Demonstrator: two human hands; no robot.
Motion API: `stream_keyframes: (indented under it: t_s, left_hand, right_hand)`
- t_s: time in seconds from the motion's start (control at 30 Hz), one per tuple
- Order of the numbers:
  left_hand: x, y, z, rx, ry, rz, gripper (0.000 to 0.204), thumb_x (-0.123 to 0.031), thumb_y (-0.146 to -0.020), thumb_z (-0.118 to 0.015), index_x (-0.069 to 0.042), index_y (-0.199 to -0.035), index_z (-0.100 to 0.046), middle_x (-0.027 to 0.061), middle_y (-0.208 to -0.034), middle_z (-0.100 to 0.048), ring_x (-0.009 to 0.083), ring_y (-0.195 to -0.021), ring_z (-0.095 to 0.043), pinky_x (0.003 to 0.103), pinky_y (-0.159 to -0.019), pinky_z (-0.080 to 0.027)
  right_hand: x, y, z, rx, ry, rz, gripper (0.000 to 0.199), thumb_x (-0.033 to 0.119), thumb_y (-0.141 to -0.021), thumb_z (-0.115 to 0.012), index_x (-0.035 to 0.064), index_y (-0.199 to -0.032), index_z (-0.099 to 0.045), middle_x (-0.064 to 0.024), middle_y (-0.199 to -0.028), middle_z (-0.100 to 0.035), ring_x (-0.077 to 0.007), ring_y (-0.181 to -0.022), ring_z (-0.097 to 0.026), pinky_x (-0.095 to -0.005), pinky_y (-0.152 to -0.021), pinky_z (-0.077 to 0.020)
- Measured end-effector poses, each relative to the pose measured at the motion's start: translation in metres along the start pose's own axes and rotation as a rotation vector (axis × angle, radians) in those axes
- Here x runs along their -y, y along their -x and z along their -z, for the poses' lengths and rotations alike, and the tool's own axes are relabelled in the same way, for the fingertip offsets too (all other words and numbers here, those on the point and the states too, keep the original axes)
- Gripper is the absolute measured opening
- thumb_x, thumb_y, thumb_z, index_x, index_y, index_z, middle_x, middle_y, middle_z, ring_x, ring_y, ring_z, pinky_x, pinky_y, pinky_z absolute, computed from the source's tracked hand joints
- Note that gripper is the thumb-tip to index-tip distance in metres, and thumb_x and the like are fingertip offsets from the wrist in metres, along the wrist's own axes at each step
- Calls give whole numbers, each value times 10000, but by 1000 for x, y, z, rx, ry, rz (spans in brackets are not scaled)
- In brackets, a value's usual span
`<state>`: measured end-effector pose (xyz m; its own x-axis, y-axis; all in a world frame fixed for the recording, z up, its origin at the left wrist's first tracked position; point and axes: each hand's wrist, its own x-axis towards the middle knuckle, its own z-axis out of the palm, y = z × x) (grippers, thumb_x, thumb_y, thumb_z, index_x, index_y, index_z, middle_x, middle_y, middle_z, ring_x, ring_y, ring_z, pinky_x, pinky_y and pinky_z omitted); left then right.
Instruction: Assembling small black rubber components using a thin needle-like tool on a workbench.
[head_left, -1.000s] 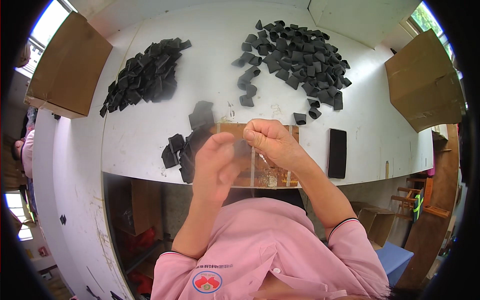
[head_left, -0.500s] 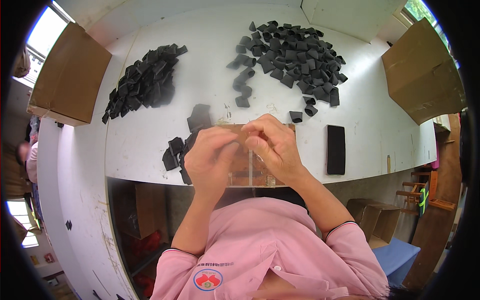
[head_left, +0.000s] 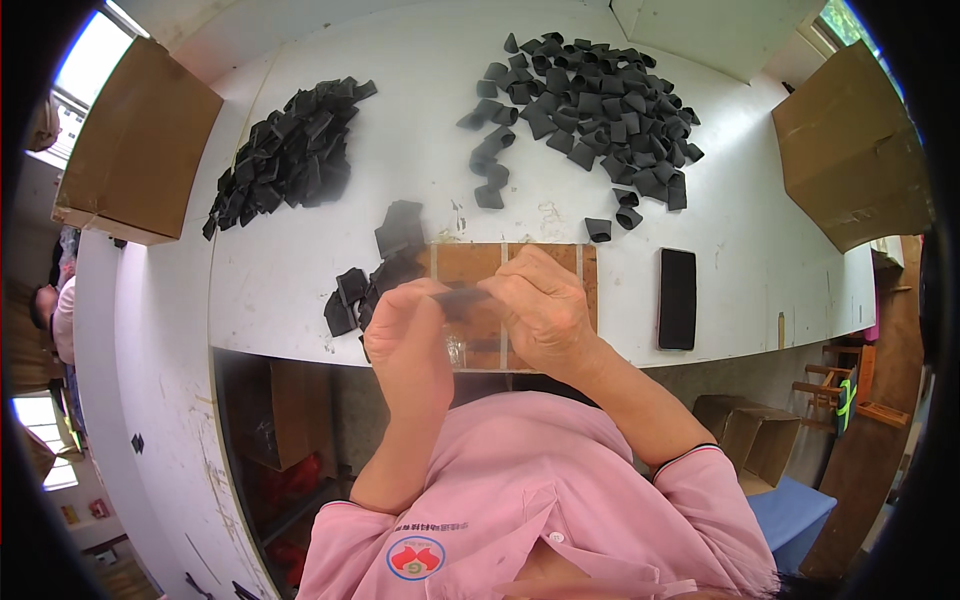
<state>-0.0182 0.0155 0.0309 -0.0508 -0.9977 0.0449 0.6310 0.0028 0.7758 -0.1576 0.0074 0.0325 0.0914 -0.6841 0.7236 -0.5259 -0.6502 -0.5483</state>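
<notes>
Between my two hands a dark grey fabric piece (head_left: 463, 300) is stretched over a brown board (head_left: 550, 262) with pale strips. My left hand (head_left: 405, 320) pinches its left end, and my right hand (head_left: 540, 308) has its fingers closed on the right end. The piece is somewhat blurred, and my fingers cover both ends. Close to my left hand lie several black fabric pieces (head_left: 347, 300), partly hidden by it. A flatter dark piece (head_left: 400, 228) rests just beyond them.
A large heap of short dark fabric tubes (head_left: 610, 110) sits at the far right, and a pile of flattened black pieces (head_left: 290, 150) at the far left. A black phone (head_left: 677, 300) lies right of the board. Cardboard boxes (head_left: 145, 140) stand at both sides. A person (head_left: 62, 320) is at far left.
The dark fabric piece now shows between my hands, where it was not visible before. My fingers have closed on its ends, and my right hand has moved slightly nearer to me.
</notes>
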Motion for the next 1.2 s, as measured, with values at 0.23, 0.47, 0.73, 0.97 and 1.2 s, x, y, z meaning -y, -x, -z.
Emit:
stream_keyframes:
  t_s: [0.23,0.47,0.73,0.97,1.2]
  left_hand:
    - [27,-8,30,-45,-697,-137,169,14,-810,-530,10,-978,-526,56,-890,-532,83,-784,-484,187,-691,-402]
    - [73,-9,71,208,-1690,-138,328,-39,-646,-616,1,-955,-512,170,-974,-502,360,-935,-467,389,-796,-400]
    - [68,-8,75,42,-1074,16,88,39,-690,-591,8,-769,-566,89,-848,-580,215,-746,-562,298,-657,-456]
    - [35,31,47,55,-89,510,117,44,-731,-612,-1,-831,-571,75,-869,-586,142,-742,-582,260,-687,-503]
    - [18,23,28,150,161,635,254,-66,-769,-570,33,-989,-490,115,-879,-570,184,-756,-575,273,-663,-472]
  right_hand:
    - [-2,-19,23,234,-399,-441,49,0,-735,-596,-14,-774,-570,-55,-653,-525,-114,-604,-488,-234,-478,-374]
    - [-28,18,18,-21,-448,-841,223,195,-859,-513,-12,-844,-595,-10,-626,-558,-67,-556,-475,-210,-502,-382]
    - [-7,74,-6,304,-231,-849,217,178,-829,-539,-31,-817,-594,-78,-588,-526,-94,-562,-497,-235,-523,-398]
    - [-8,79,-9,72,-1294,-1341,259,234,-841,-567,10,-968,-543,-29,-857,-574,-110,-736,-548,-244,-685,-463]
    - [-16,70,13,165,-1369,-1210,157,182,-831,-573,29,-860,-555,-59,-809,-602,-129,-752,-592,-267,-695,-498]
